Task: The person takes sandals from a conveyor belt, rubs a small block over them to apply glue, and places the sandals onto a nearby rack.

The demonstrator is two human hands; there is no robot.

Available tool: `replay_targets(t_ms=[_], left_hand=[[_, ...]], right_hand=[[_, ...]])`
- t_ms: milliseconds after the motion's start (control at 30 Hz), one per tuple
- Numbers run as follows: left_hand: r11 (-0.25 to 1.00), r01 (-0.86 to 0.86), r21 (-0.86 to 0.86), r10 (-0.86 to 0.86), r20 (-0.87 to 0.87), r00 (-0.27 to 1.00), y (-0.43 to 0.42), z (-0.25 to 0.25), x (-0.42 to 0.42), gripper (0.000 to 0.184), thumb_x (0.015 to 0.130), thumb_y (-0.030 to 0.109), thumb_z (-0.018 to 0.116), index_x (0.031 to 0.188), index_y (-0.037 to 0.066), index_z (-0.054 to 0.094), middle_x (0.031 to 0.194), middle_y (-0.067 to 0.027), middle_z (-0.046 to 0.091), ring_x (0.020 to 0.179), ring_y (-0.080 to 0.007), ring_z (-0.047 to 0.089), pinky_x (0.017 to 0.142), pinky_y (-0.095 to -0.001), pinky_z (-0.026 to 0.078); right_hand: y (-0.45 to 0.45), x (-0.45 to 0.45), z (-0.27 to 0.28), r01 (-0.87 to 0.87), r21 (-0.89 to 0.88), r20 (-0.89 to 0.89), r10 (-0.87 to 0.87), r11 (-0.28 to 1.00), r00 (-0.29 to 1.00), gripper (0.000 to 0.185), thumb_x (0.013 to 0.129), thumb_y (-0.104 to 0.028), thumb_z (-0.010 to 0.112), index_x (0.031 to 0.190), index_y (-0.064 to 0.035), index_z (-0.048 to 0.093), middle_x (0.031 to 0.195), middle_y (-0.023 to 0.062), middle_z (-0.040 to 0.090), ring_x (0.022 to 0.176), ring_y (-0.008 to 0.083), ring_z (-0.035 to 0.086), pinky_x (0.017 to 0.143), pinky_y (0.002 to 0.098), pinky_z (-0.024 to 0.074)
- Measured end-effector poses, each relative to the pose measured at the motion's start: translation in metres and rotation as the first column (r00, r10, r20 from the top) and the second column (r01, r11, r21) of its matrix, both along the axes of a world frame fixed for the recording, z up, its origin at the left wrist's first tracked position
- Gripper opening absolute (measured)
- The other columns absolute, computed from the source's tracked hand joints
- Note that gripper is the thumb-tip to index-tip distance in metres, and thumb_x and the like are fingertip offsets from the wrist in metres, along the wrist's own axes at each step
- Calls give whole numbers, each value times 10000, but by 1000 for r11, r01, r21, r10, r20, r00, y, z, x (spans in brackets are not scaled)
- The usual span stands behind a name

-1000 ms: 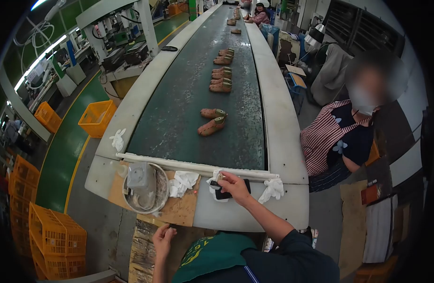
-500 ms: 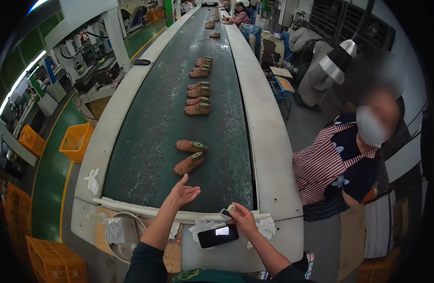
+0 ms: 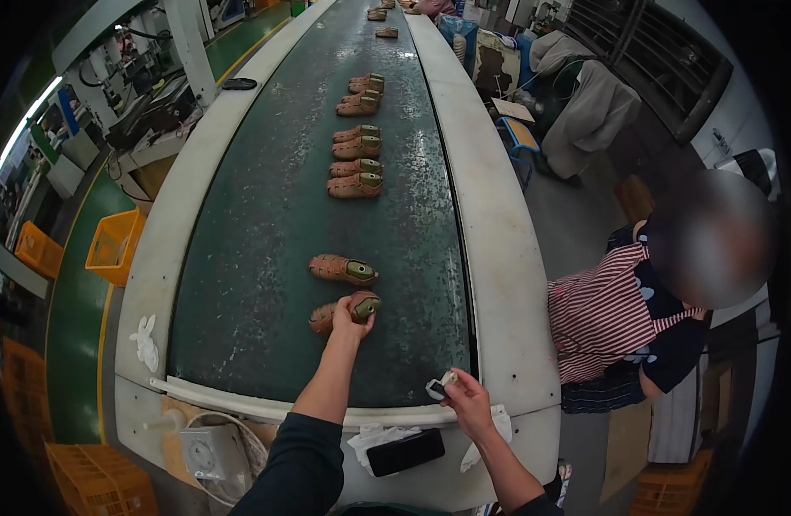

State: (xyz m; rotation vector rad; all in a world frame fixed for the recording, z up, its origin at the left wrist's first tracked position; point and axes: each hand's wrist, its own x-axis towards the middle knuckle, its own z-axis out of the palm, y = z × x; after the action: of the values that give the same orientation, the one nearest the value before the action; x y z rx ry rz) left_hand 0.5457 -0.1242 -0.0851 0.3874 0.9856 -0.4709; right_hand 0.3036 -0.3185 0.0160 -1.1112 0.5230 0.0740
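My left hand (image 3: pixel 352 317) is closed round the heel side of the nearest brown shoe (image 3: pixel 323 319), which lies on the green conveyor belt (image 3: pixel 266 232). Just beyond it sits another brown shoe (image 3: pixel 331 267) with a green inside. Over the belt's near right corner, my right hand (image 3: pixel 468 397) pinches a small black and white item (image 3: pixel 438 388), too small to name. Below that hand a black phone (image 3: pixel 406 451) rests on a white cloth (image 3: pixel 363 442).
More shoes (image 3: pixel 355 185) stand in pairs up the belt. A container (image 3: pixel 213 451) is at the near left, beside a white glove (image 3: pixel 144 342). A co-worker in a striped apron (image 3: pixel 597 314) stands at the right. An orange crate (image 3: pixel 114 247) is on the left.
My left hand has reached forward from the near edge and taken hold of the nearest shoe. My right hand still holds the small item, now further right. The view has shifted.
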Motion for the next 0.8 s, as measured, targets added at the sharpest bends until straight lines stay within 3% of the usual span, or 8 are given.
replay_targets(t_ms=[133, 200, 300, 567, 633, 700, 767, 800], left_hand=[[987, 104, 125, -129, 212, 969, 21, 30, -82, 292, 809, 192, 590, 1086, 136, 515, 1085, -34, 555, 1021, -213, 524, 880, -410, 434], [972, 218, 85, -229, 533, 815, 53, 65, -139, 408, 777, 201, 635, 1146, 116, 483, 1141, -50, 541, 1040, -219, 532, 928, -410, 413], [961, 232, 149, -266, 729, 631, 114, 134, -241, 518, 792, 185, 640, 1251, 82, 422, 1202, -86, 518, 1124, -236, 495, 944, -453, 403], [966, -255, 46, 198, 505, 840, 177, 136, -504, 599, 769, 135, 676, 1285, 88, 374, 1208, -85, 501, 1137, -249, 486, 936, -446, 407], [785, -398, 475, 124, 509, 852, 182, 132, -528, 622, 737, 51, 693, 1274, 76, 380, 1219, -96, 492, 1113, -239, 500, 917, -406, 422], [650, -381, 657, -7, 507, 862, 195, 140, -535, 603, 730, 44, 694, 1254, 62, 396, 1224, -100, 488, 1106, -238, 500, 914, -389, 421], [288, -262, 921, -279, 342, 897, 211, 153, -542, 565, 716, 29, 696, 1214, 35, 428, 1235, -109, 480, 1092, -237, 501, 909, -355, 419], [-114, -443, 889, -531, 322, 784, 234, 160, -539, 614, 661, 43, 713, 1208, 33, 435, 1235, -130, 488, 1097, -294, 488, 921, -366, 401]], right_hand=[[-5, -9, 11, 16, 17, 56, -17, 1000, 998, 380, 863, -41, 550, 1234, -35, 470, 1048, 48, 567, 852, 142, 583, 636, 273, 512], [-2, -16, 15, 2, 62, 50, -5, 998, 999, 384, 872, -60, 544, 1247, -46, 459, 1050, 44, 568, 869, 142, 584, 635, 276, 508], [16, -19, 19, -108, 106, 41, 104, 989, 994, 375, 879, -91, 546, 1244, -68, 463, 1058, 24, 577, 907, 141, 584, 651, 279, 499], [170, -41, 10, -633, 286, 42, 650, 720, 759, 367, 862, -113, 577, 1216, -64, 491, 1036, 24, 586, 839, 102, 569, 632, 282, 480], [212, -54, 8, -757, 289, 82, 773, 586, 629, 373, 862, -111, 577, 1221, -60, 487, 1031, 20, 591, 846, 100, 570, 633, 281, 481], [251, -67, 7, -805, 296, 118, 817, 514, 565, 332, 876, -105, 554, 1199, -71, 490, 1039, 26, 591, 877, 116, 578, 634, 275, 492], [285, -79, 27, -855, 297, 127, 870, 425, 477, 336, 881, -96, 544, 1211, -67, 483, 1050, 26, 589, 898, 115, 574, 635, 269, 491], [301, -78, 37, -889, 273, 175, 890, 367, 421, 362, 886, -93, 536, 1239, -54, 465, 1044, 20, 586, 899, 104, 566, 650, 261, 482]])
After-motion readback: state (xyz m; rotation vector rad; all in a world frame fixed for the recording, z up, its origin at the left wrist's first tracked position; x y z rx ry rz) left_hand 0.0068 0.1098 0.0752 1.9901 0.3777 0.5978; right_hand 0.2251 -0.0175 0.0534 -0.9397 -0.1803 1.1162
